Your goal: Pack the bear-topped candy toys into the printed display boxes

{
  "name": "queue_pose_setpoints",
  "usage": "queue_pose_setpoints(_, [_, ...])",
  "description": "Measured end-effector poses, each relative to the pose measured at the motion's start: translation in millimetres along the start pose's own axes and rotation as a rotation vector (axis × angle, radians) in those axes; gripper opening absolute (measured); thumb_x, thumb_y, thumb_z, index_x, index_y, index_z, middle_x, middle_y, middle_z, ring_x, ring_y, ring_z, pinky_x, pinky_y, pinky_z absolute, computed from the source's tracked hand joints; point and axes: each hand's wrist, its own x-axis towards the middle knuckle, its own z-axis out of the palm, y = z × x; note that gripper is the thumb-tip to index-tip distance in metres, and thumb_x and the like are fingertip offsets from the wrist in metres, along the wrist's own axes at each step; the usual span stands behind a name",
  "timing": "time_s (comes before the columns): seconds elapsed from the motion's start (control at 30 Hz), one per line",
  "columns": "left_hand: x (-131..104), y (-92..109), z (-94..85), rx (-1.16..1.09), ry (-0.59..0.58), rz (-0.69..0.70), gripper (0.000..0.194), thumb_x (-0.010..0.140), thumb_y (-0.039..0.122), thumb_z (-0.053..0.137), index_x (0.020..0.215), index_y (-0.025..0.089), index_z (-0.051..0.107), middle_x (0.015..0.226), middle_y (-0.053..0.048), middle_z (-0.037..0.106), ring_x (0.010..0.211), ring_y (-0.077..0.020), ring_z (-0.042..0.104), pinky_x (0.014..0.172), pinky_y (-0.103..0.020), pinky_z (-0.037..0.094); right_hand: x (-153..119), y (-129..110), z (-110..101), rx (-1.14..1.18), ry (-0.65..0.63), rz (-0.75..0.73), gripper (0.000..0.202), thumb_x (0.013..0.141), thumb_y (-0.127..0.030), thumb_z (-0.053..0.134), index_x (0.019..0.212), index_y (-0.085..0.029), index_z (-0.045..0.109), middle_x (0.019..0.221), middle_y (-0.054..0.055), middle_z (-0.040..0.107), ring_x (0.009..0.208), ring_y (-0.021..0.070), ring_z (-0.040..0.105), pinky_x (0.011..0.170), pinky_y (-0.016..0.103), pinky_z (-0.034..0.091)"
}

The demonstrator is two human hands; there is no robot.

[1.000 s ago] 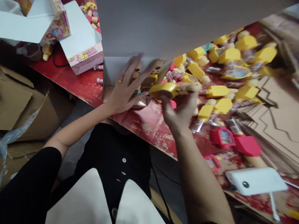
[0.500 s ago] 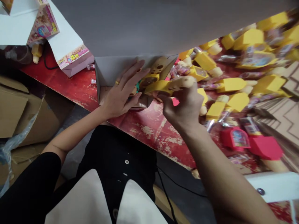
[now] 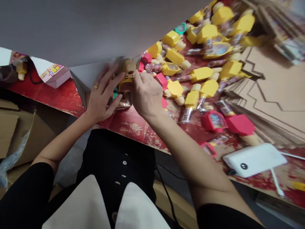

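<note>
A box with a tall grey raised flap (image 3: pixel 95 28) lies open on the red table (image 3: pixel 133 127). Over its opening my left hand (image 3: pixel 102 95) spreads its fingers, beside a green piece (image 3: pixel 115 94) inside. My right hand (image 3: pixel 147 92) is at the box's right end, fingers bent together against a beige toy top with brown spots (image 3: pixel 130 67). Below that top shows a yellow toy part (image 3: pixel 126 85). Whether the right fingers grip anything is hidden behind the hand.
Many yellow toys (image 3: pixel 175 55) and some red ones (image 3: pixel 240 124) cover the table to the right. Flat cardboard sheets (image 3: pixel 281 95) stack at the far right, near a white power bank (image 3: pixel 257 159). Brown cartons (image 3: pixel 45 136) stand at left.
The view has swung right. My right hand has moved closer to my left, and the yellow toy with a beige top it held outside the box no longer shows there.
</note>
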Motion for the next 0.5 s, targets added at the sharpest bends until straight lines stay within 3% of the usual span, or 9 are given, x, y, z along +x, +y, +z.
queue_pose_setpoints(0.1, [26, 9, -16.6, 0.085, -0.151, 0.171, 0.055, 0.108, 0.037, 0.013, 0.155, 0.017, 0.031, 0.168, -0.007, 0.03, 0.161, -0.0222, 0.015, 0.131, -0.048, 0.022, 2, 11, 0, 0.061, -0.011, -0.033, 0.033, 0.103, -0.019, 0.031, 0.124, -0.011, 0.057, 0.104, 0.016, 0.064, 0.103, 0.0259, 0.06, 0.084, 0.038, 0.051])
queue_pose_setpoints(0.2, [46, 12, -24.0, 0.072, -0.354, 0.248, 0.055, 0.106, 0.031, 0.021, 0.157, 0.013, 0.031, 0.17, -0.01, 0.028, 0.16, -0.0257, 0.022, 0.132, -0.049, 0.02, 6, 19, 7, 0.131, 0.02, -0.041, 0.034, 0.104, -0.02, 0.028, 0.119, -0.012, 0.057, 0.099, 0.015, 0.063, 0.099, 0.0246, 0.06, 0.083, 0.038, 0.05])
queue_pose_setpoints(0.27, [47, 7, -24.3, 0.022, -0.37, 0.221, 0.054, 0.105, 0.031, 0.027, 0.155, 0.013, 0.034, 0.169, -0.01, 0.029, 0.158, -0.0265, 0.029, 0.131, -0.048, 0.025, 9, 11, 9, 0.122, 0.008, -0.02, 0.034, 0.103, -0.019, 0.026, 0.115, -0.012, 0.058, 0.096, 0.015, 0.063, 0.095, 0.0245, 0.06, 0.081, 0.037, 0.05])
queue_pose_setpoints(0.4, [35, -15, -19.5, -0.071, -0.304, 0.161, 0.055, 0.106, 0.039, 0.022, 0.157, 0.021, 0.035, 0.169, -0.001, 0.03, 0.157, -0.0264, 0.031, 0.131, -0.052, 0.028, 10, -20, 4, 0.022, -0.048, 0.023, 0.038, 0.101, -0.011, 0.023, 0.113, -0.01, 0.059, 0.097, 0.019, 0.063, 0.094, 0.0255, 0.061, 0.077, 0.035, 0.048])
queue_pose_setpoints(0.5, [36, -31, -18.4, -0.099, -0.305, 0.206, 0.055, 0.106, 0.038, 0.026, 0.156, 0.018, 0.038, 0.166, -0.005, 0.038, 0.156, -0.0288, 0.032, 0.131, -0.058, 0.023, 3, -23, 0, -0.025, -0.154, 0.01, 0.039, 0.098, -0.007, 0.024, 0.108, -0.009, 0.061, 0.097, 0.02, 0.064, 0.092, 0.025, 0.061, 0.073, 0.033, 0.046])
